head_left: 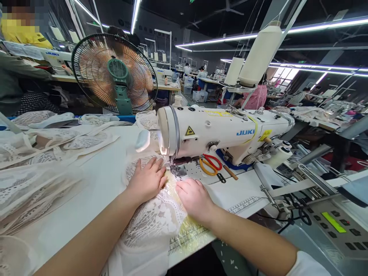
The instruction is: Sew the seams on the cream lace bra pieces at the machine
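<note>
A white lace bra piece (155,226) lies on the sewing table, its far end under the head of a white JUKI sewing machine (201,130). My left hand (148,178) rests flat on the lace, fingers stretched toward the needle area. Just right of the needle, my right hand (195,199) is closed, thumb and fingertips pinching at the edge of the lace. A shiny yellowish strip (191,232) shows beneath that hand. The exact stitching spot is partly hidden by the fingers and the machine head.
Red-and-yellow-handled scissors (211,165), a black blade (221,178) and a wooden-handled tool (230,172) lie by the machine. Lace pieces (37,180) are heaped at left. A large fan (115,73) stands behind. A control panel (336,226) is at right. Other people work farther back.
</note>
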{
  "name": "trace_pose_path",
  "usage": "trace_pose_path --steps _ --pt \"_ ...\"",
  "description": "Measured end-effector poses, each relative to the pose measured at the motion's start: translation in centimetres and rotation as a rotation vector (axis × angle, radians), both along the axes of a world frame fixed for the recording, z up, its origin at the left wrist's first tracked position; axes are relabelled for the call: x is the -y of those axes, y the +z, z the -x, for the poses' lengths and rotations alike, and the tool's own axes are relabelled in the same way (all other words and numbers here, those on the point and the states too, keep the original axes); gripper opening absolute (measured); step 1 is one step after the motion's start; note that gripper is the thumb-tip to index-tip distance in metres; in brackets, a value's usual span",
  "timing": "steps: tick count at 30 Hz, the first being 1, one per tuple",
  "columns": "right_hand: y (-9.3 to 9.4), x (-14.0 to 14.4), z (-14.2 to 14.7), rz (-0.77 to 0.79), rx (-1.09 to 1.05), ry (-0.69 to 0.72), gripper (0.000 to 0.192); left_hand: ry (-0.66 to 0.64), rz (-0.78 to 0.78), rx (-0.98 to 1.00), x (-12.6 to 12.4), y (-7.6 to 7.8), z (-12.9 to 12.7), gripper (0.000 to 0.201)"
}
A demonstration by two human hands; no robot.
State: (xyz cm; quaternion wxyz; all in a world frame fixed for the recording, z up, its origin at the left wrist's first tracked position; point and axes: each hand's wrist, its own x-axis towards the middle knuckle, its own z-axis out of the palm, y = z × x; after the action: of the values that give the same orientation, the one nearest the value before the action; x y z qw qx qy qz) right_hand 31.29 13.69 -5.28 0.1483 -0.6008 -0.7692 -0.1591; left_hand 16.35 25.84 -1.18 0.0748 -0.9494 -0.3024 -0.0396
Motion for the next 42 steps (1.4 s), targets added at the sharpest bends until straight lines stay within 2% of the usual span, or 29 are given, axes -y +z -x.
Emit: trace_pose_path --steps 3,6,9,11,12,14,17,18,20,22,25,26,32,38,40,42 --pt "0.3 0.0 -0.3 0.014 -0.078 0.039 0.022 0.01 -0.03 0.076 -0.1 0.2 0.2 0.038" --pt "1.7 0.7 -0.5 0.087 -0.258 0.016 0.021 -0.089 -0.006 0.257 0.2 0.9 0.7 0.034" --pt "3.2 2.1 0.0 0.296 -0.475 -0.038 0.022 -0.285 0.287 0.314 1.1 1.5 1.1 0.028" --pt "3.6 2.9 0.6 0.448 -0.564 -0.016 0.01 -0.377 0.527 0.254 1.7 1.7 1.2 0.013" --pt "3.5 3.1 0.9 0.474 -0.588 -0.006 0.005 -0.387 0.632 0.239 1.9 1.7 1.2 0.009" --pt "3.0 3.2 1.2 0.382 -0.617 -0.029 0.015 -0.338 0.785 0.277 2.0 1.7 1.2 0.003" --pt "2.4 2.8 1.2 0.099 -0.72 -0.157 0.03 -0.192 0.897 0.453 1.4 1.7 1.5 0.015" --pt "2.3 2.7 1.3 0.049 -0.78 -0.195 0.038 -0.136 0.914 0.514 1.1 1.6 1.6 0.018" --pt "2.5 3.0 1.6 0.1 -0.913 -0.195 0.056 -0.02 0.944 0.629 0.6 1.5 1.7 0.02" --pt "2.7 3.5 2.3 0.269 -0.986 -0.093 0.061 0.062 0.942 0.689 0.2 1.3 1.7 0.016" --pt "3.0 3.9 3.3 0.366 -0.958 -0.003 0.034 0.126 0.882 0.664 0.1 0.9 1.3 0.005" --pt "3.0 3.7 3.5 0.353 -0.943 -0.022 0.027 0.142 0.848 0.635 0.2 0.8 1.2 0.001" --pt "2.6 2.4 2.9 0.363 -0.884 -0.194 0.026 0.198 0.568 0.333 1.4 0.2 1.0 0.026" --pt "2.7 2.6 2.6 0.425 -0.847 -0.23 0.027 0.203 0.378 0.083 2.9 1.3 0.4 0.042" --pt "2.8 2.7 2.5 0.441 -0.849 -0.237 0.027 0.238 0.342 0.029 3.0 1.8 0.3 0.04" --pt "2.8 2.6 2.4 0.449 -0.858 -0.234 0.028 0.284 0.353 0.026 2.8 2.0 0.3 0.027"
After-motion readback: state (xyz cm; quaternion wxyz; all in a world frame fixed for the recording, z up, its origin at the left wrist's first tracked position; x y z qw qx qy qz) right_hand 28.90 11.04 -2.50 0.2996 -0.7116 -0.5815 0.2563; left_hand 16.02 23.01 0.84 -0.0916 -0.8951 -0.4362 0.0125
